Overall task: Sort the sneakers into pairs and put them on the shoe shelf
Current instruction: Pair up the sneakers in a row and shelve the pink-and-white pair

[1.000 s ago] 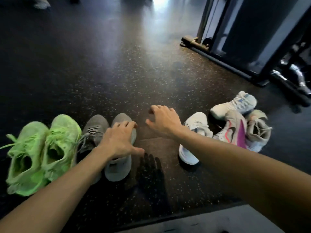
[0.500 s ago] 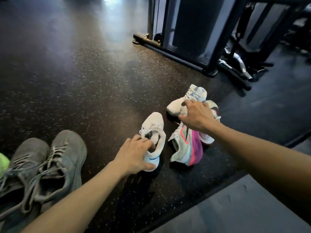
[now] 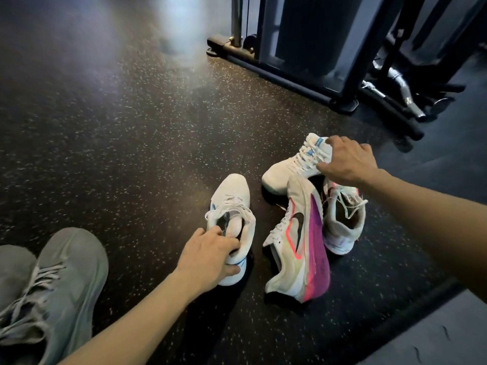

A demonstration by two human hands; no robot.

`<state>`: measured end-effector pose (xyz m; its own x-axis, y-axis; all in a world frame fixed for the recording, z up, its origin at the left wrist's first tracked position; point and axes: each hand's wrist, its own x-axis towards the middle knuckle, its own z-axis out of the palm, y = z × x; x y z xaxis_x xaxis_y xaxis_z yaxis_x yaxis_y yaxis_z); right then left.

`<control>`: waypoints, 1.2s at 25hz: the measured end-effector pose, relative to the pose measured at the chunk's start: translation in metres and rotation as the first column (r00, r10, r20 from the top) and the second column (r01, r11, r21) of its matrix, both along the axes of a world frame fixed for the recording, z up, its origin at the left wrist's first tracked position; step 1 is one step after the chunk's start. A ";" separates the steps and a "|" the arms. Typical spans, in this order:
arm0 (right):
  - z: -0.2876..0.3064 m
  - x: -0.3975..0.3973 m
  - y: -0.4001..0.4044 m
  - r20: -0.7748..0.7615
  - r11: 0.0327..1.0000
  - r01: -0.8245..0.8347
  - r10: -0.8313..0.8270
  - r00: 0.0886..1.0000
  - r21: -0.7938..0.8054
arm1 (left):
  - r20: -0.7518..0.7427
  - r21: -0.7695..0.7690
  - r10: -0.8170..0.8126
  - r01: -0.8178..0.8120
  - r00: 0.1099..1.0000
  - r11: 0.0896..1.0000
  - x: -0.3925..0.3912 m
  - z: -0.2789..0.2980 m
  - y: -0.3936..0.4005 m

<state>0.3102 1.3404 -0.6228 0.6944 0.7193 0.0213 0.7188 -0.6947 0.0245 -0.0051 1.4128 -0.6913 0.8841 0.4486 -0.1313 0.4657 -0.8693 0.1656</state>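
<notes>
My left hand (image 3: 208,256) grips the heel collar of a white sneaker with blue trim (image 3: 232,206) standing on the dark floor at centre. My right hand (image 3: 345,162) grips the laces and tongue of its matching white and blue sneaker (image 3: 292,167), which lies further back on the right. Between them a white sneaker with a pink and purple sole (image 3: 303,246) lies on its side. Its mate (image 3: 342,219) stands upright just right of it, under my right forearm. A grey pair (image 3: 52,285) sits at the lower left, side by side.
A black gym machine frame (image 3: 303,48) stands at the back right, with chrome bar handles (image 3: 395,83) on the floor beside it. A lighter grey mat (image 3: 434,335) fills the lower right corner. No shoe shelf is in view.
My view has moved right, so the green pair has left the frame. My left hand came off the grey sneaker and took the near white one. My right hand reached back onto the far white one.
</notes>
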 end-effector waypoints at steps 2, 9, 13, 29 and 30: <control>-0.008 0.024 0.010 -0.014 1.000 0.015 -0.015 1.000 -0.010 | 0.020 -0.023 0.036 -0.035 0.999 0.999 0.012 0.000 0.011; -0.043 0.090 0.029 -0.112 0.996 0.038 -0.046 0.993 -0.077 | 0.052 -0.111 0.123 -0.117 0.991 0.987 0.044 0.000 0.039; -0.063 0.107 0.030 -0.141 0.966 -0.050 0.014 0.990 -0.255 | 0.056 -0.142 0.155 -0.146 0.986 0.979 0.056 -0.005 0.047; -0.050 0.074 0.040 0.306 0.876 -0.463 0.481 0.822 -0.133 | 0.003 0.054 0.171 -0.171 0.985 0.984 0.008 -0.010 0.058; -0.045 0.062 0.047 0.316 0.866 -0.486 0.498 0.808 -0.121 | 0.002 0.058 0.181 -0.181 0.983 0.982 0.000 -0.006 0.061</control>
